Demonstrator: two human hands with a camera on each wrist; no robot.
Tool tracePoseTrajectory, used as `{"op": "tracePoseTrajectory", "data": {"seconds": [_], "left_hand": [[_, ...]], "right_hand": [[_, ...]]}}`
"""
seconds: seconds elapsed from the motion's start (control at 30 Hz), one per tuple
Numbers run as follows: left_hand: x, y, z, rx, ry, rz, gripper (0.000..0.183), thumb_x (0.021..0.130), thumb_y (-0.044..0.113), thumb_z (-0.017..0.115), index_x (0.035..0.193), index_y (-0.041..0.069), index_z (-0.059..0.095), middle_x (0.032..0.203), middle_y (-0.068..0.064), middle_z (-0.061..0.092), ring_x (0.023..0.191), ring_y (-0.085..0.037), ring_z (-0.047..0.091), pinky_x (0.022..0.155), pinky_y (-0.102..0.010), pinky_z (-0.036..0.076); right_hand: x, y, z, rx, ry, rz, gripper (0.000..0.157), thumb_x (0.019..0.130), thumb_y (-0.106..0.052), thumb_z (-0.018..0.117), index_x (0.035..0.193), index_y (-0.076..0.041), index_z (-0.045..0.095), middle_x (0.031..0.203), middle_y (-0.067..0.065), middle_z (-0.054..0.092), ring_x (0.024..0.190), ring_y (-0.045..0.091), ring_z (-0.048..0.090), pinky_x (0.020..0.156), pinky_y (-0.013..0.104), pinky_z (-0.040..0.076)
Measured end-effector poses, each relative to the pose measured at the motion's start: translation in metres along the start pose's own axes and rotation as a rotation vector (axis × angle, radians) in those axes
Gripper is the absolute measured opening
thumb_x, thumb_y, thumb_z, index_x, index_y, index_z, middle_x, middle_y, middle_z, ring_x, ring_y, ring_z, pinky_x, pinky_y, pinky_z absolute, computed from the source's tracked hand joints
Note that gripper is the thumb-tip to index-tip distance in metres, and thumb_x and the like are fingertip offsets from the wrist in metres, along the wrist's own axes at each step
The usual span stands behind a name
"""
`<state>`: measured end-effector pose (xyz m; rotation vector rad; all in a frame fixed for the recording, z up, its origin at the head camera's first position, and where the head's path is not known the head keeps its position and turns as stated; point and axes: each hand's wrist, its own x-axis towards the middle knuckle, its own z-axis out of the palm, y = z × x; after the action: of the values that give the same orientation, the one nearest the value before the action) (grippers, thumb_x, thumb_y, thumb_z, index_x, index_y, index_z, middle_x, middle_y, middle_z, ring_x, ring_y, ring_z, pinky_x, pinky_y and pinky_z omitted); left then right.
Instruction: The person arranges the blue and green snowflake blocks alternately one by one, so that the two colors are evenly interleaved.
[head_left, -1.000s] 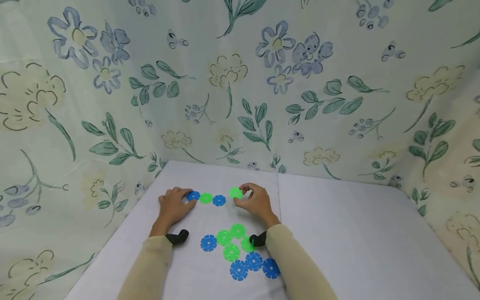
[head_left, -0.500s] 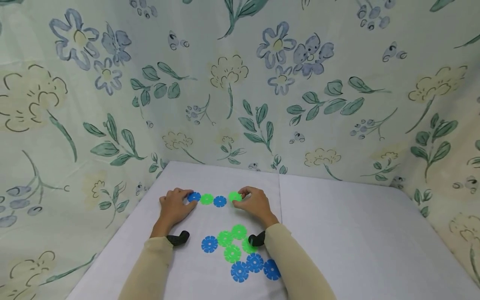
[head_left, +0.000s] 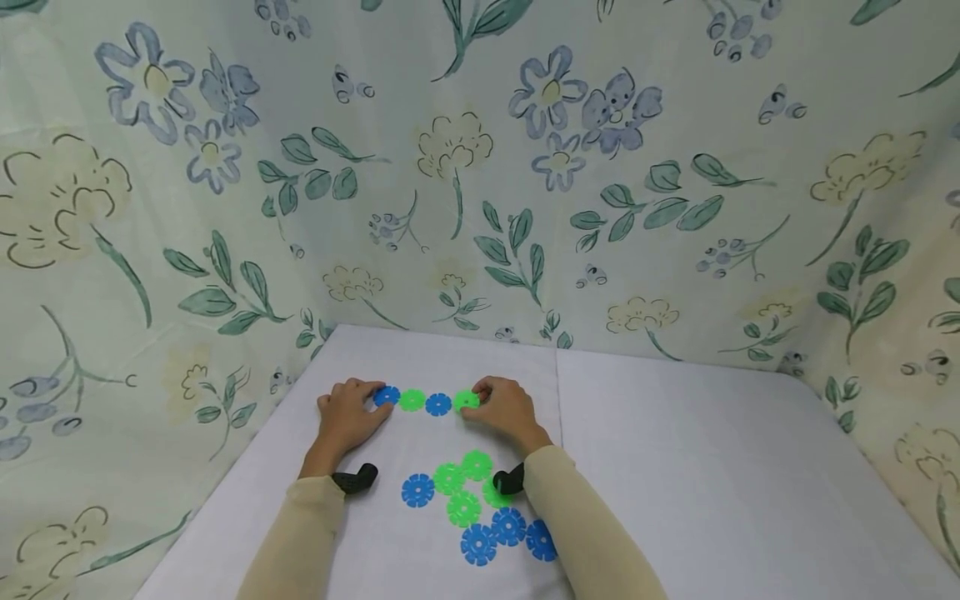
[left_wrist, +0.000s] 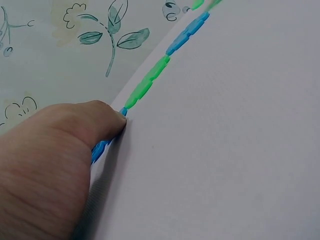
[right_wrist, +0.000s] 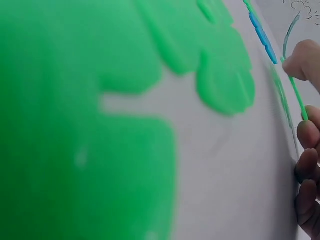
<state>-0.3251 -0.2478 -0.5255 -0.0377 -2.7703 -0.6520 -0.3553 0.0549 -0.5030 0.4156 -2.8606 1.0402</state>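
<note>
A row of flat, notched plastic discs lies at the back left of the white table. My left hand (head_left: 348,417) grips the blue disc (head_left: 386,396) at the row's left end between thumb and fingers. To its right come a green disc (head_left: 412,400) and then a second blue disc (head_left: 438,405). At the right end, my right hand (head_left: 507,413) pinches another green disc (head_left: 465,400) by its outer side. In the right wrist view this held green disc (right_wrist: 298,95) is seen edge-on, tilted just above the tabletop. Its near edge is close to the second blue disc; whether they touch I cannot tell.
Nearer the person lie several loose green discs (head_left: 463,508) and several blue discs (head_left: 478,544), partly under the right forearm. A lone blue disc (head_left: 417,490) sits at their left. Black wrist cameras (head_left: 358,479) hang at both wrists. A flowered curtain (head_left: 480,208) stands behind the table.
My right hand has moved slightly left and down with the green disc, narrowing the gap to the row. The left hand has stayed on its blue disc.
</note>
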Motion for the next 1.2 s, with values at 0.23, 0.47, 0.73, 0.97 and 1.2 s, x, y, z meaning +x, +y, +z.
{"op": "tracePoseTrajectory", "data": {"seconds": [0.23, 0.47, 0.73, 0.97, 1.2], "left_hand": [[0.0009, 0.0003, 0.0014, 0.004, 0.001, -0.002, 0.050, 0.088, 0.046, 0.070, 0.131, 0.021, 0.066, 0.127, -0.014, 0.062, 0.118, -0.037, 0.052, 0.096, -0.060, 0.028], [0.0014, -0.0011, 0.0018, 0.007, 0.007, 0.003, 0.051, 0.088, 0.047, 0.070, 0.131, 0.021, 0.066, 0.127, -0.015, 0.062, 0.118, -0.037, 0.052, 0.095, -0.060, 0.029], [0.0001, -0.0018, 0.0020, 0.001, 0.005, 0.009, 0.051, 0.088, 0.046, 0.070, 0.132, 0.020, 0.066, 0.128, -0.016, 0.062, 0.118, -0.038, 0.051, 0.094, -0.061, 0.028], [-0.0010, -0.0025, 0.0034, -0.003, -0.003, 0.005, 0.050, 0.089, 0.045, 0.069, 0.133, 0.021, 0.065, 0.127, -0.014, 0.062, 0.118, -0.036, 0.051, 0.094, -0.060, 0.027], [0.0005, -0.0048, 0.0040, -0.013, -0.005, 0.013, 0.050, 0.089, 0.045, 0.069, 0.133, 0.021, 0.065, 0.126, -0.012, 0.062, 0.117, -0.036, 0.051, 0.094, -0.059, 0.026]], "right_hand": [[0.0006, 0.0011, 0.0009, -0.069, -0.029, -0.002, 0.037, 0.072, -0.049, 0.083, 0.096, -0.023, 0.070, 0.084, -0.009, 0.063, 0.078, 0.012, 0.056, 0.072, 0.031, 0.046], [0.0004, -0.0005, -0.0009, -0.082, -0.040, -0.002, 0.038, 0.073, -0.048, 0.083, 0.098, -0.023, 0.073, 0.088, -0.008, 0.062, 0.081, 0.013, 0.056, 0.074, 0.032, 0.046], [-0.0034, -0.0018, -0.0027, -0.074, -0.064, 0.003, 0.041, 0.075, -0.049, 0.082, 0.106, -0.022, 0.075, 0.091, -0.008, 0.064, 0.084, 0.012, 0.057, 0.078, 0.033, 0.048], [-0.0035, 0.0016, -0.0026, -0.049, -0.065, -0.005, 0.041, 0.081, -0.052, 0.077, 0.109, -0.021, 0.076, 0.093, -0.008, 0.065, 0.084, 0.012, 0.057, 0.077, 0.032, 0.047], [-0.0036, -0.0024, -0.0079, -0.010, -0.079, -0.034, 0.032, 0.089, -0.044, 0.071, 0.109, -0.018, 0.075, 0.095, -0.005, 0.066, 0.085, 0.012, 0.058, 0.079, 0.034, 0.049]]}}
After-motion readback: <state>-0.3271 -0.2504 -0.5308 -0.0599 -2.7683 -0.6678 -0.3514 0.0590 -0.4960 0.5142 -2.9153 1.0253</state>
